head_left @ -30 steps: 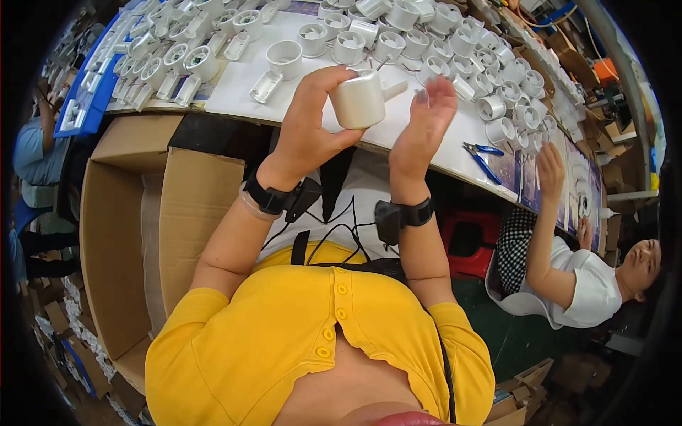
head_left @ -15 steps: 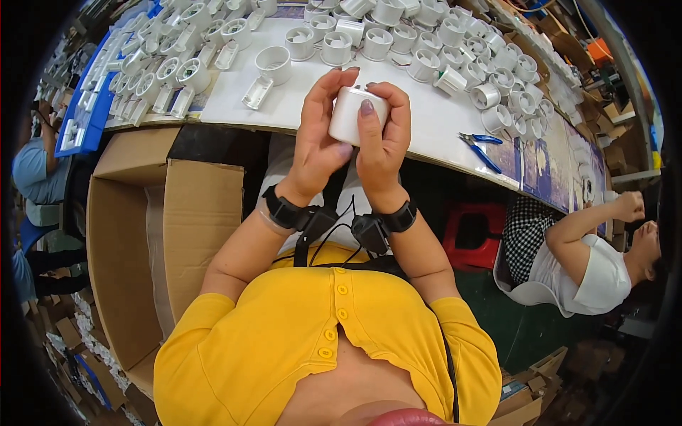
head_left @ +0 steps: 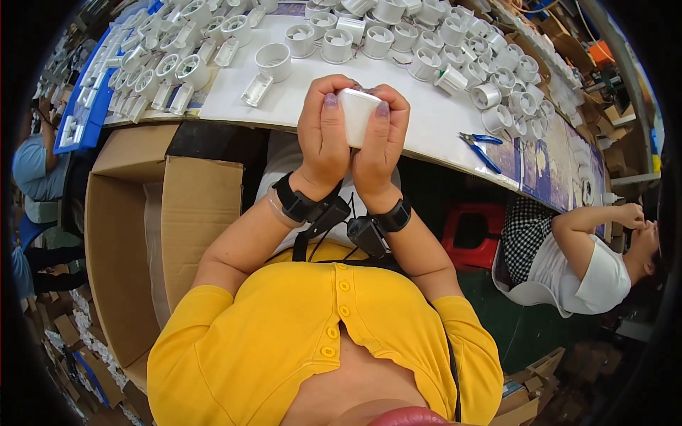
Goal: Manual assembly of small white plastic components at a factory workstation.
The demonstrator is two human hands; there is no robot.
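Note:
A smooth white plastic housing (head_left: 359, 117) is gripped between both hands above the front edge of the worktable. My left hand (head_left: 325, 131) wraps its left side, the thumb lying along the face toward me. On the other side my right hand (head_left: 381, 135) mirrors this, its thumb pressed on the right edge. The fingers curl behind the far end, so that end is hidden. Just beyond my left hand stand a white round cup-shaped housing (head_left: 273, 64) and a small white rectangular part (head_left: 256, 91).
Many white round housings (head_left: 455, 53) crowd the back and right of the table (head_left: 234, 92). Blue-handled cutters (head_left: 483, 150) lie at its right front edge. An open cardboard box (head_left: 202, 227) stands at my left, a red stool (head_left: 471, 236) and a seated person (head_left: 590, 263) at my right.
The white housing has turned between my hands. My left thumb has come up onto its near face, and both thumbs now press along its sides.

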